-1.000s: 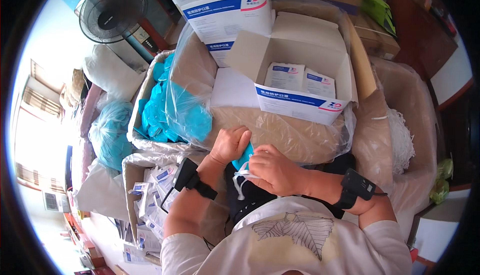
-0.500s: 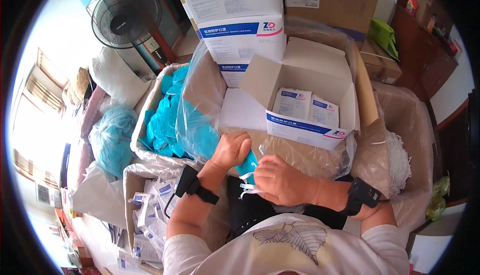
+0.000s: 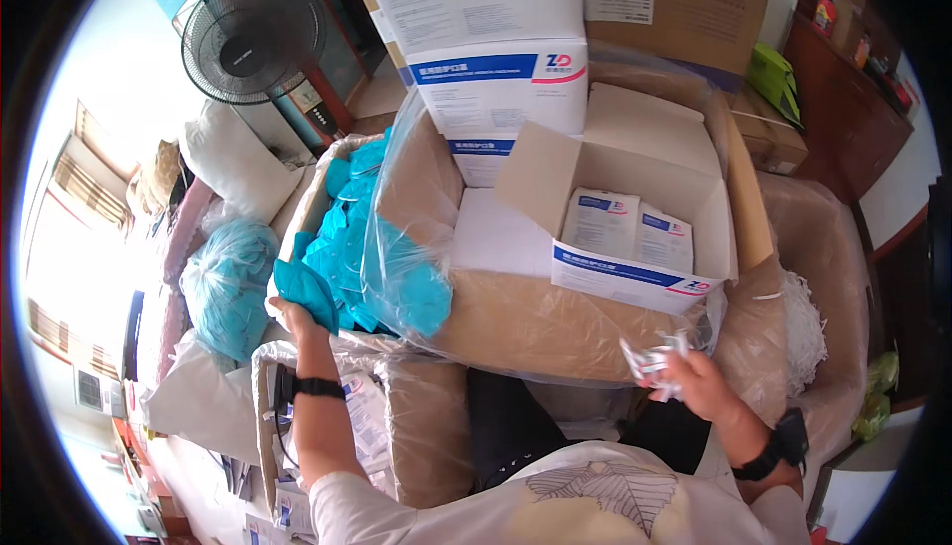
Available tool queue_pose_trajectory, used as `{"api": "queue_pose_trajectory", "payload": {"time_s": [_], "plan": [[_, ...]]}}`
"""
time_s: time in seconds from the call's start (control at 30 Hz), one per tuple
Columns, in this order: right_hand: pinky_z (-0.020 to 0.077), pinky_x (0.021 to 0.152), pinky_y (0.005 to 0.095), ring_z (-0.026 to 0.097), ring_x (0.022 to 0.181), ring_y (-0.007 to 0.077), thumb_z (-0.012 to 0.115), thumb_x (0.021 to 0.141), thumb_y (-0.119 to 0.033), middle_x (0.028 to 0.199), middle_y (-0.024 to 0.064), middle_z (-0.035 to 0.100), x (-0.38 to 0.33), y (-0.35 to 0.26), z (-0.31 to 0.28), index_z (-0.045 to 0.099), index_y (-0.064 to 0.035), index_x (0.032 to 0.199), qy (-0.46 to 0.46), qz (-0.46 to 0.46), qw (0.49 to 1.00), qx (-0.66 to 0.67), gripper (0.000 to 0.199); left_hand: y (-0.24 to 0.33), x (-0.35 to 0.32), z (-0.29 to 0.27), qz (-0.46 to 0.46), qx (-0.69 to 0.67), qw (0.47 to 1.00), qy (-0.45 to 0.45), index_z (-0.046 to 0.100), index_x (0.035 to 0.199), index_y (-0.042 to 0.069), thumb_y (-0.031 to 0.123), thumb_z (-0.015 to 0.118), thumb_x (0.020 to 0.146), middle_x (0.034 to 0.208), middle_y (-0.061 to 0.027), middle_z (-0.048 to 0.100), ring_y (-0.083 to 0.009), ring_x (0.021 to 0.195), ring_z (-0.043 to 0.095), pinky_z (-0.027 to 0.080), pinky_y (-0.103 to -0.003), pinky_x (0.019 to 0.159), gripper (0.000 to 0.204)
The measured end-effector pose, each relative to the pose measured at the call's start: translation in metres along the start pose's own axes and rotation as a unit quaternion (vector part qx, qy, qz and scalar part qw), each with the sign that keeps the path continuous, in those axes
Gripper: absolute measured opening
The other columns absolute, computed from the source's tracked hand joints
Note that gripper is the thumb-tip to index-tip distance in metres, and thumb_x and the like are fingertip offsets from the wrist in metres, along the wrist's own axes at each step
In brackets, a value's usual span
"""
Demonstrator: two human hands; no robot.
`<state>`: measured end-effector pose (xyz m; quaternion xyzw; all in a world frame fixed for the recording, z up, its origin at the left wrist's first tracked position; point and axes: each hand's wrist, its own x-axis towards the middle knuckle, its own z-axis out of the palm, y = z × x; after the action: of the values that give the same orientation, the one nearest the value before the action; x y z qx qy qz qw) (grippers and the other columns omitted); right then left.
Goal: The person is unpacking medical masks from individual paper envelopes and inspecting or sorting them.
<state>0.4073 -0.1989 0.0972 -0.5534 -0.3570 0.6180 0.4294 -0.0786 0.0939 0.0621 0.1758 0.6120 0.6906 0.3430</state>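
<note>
My left hand [image 3: 294, 315] reaches out to the left and grips a blue face mask [image 3: 306, 292] at the edge of a clear plastic bag full of blue masks [image 3: 387, 257]. Off to the right, my right hand [image 3: 689, 381] holds a crumpled clear wrapper with white ear loops [image 3: 650, 359], next to a bag of white loops [image 3: 805, 332]. Between the two hands lies a large brown cardboard surface [image 3: 535, 322] under plastic film. Both wrists wear black bands.
An open white carton [image 3: 635, 238] with small packets stands on the brown surface. Stacked white-and-blue cartons [image 3: 496, 59] rise behind it. A black fan [image 3: 253, 37] stands at the back left. A tied blue bag [image 3: 223, 282] and a box of packets [image 3: 362, 426] lie at my left.
Both hands were together at the middle, working on a mask. Now they have parted: the left went to the mask bag, the right swung out to the right with the wrapper.
</note>
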Motion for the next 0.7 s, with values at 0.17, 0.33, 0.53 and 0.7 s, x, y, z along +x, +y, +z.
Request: {"api": "queue_pose_trajectory", "payload": {"time_s": [0.17, 0.33, 0.53, 0.7], "plan": [[0.0465, 0.051, 0.0257, 0.056, 0.058, 0.0147, 0.039, 0.089, -0.038, 0.071, 0.0082, 0.059, -0.047, -0.036, -0.063, 0.054, -0.0044, 0.086, 0.259, -0.066, 0.962, 0.051, 0.037, -0.032, 0.073, 0.017, -0.062, 0.008, 0.997, 0.041, 0.039, 0.124, -0.003, 0.059, 0.017, 0.086, 0.124, -0.0155, 0.045, -0.0304, 0.110, 0.047, 0.035, -0.040, 0.096, 0.076], [0.0435, 0.056, 0.0252, 0.055, 0.065, 0.0103, 0.045, 0.087, -0.040, 0.075, 0.0022, 0.057, -0.088, -0.103, -0.191, 0.055, -0.0051, 0.097, 0.521, -0.220, 0.821, -0.073, 0.038, -0.046, 0.075, 0.047, -0.095, 0.036, 0.995, -0.020, 0.042, 0.123, 0.001, 0.047, 0.024, 0.088, 0.121, -0.0155, 0.048, -0.0321, 0.108, 0.048, 0.037, -0.044, 0.093, 0.061], [0.0456, 0.056, 0.0316, 0.056, 0.061, 0.0156, 0.054, 0.081, -0.037, 0.070, 0.0091, 0.057, -0.110, -0.106, -0.282, 0.059, -0.0014, 0.081, 0.382, 0.171, 0.498, -0.760, 0.036, -0.076, 0.081, 0.054, 0.100, 0.404, 0.908, 0.043, 0.043, 0.123, 0.003, 0.043, 0.033, 0.088, 0.120, -0.0203, 0.048, -0.0361, 0.109, 0.046, 0.037, -0.043, 0.091, 0.054], [0.0424, 0.054, 0.0235, 0.051, 0.064, 0.0083, 0.048, 0.088, -0.029, 0.073, -0.0014, 0.056, 0.040, -0.136, -0.204, 0.056, -0.0071, 0.083, 0.277, 0.001, 0.862, -0.424, 0.024, -0.079, 0.038, 0.048, 0.358, 0.492, 0.793, -0.009, 0.043, 0.123, 0.002, 0.038, 0.044, 0.087, 0.134, -0.0221, 0.027, -0.0329, 0.126, 0.024, 0.030, -0.041, 0.098, 0.051]]}}
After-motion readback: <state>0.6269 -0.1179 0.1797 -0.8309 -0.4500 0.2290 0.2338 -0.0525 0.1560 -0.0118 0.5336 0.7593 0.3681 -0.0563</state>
